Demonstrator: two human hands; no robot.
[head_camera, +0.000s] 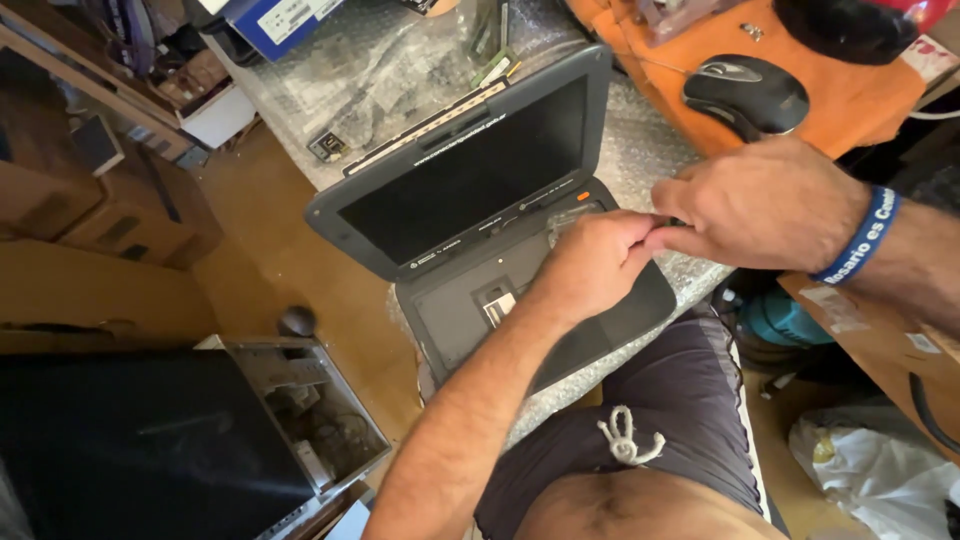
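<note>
An open grey laptop (470, 170) lies on a table covered in bubble wrap (640, 150). Its dark screen is tilted back and its base (450, 315) shows a bare tray with a small metal part instead of keys. My left hand (590, 265) rests curled on the right side of the base. My right hand (760, 205), with a blue wristband, comes in from the right. Its pinched fingertips meet my left fingers at the base's right edge. Whatever is between the fingers is hidden. A clear plastic bit (572, 215) sits near the hinge.
A black and grey mouse (745, 92) lies on an orange cloth (850, 100) at the back right. An open computer case (300, 420) stands on the floor at the lower left, beside brown furniture (90, 210). A white plastic bag (880, 470) lies at the lower right.
</note>
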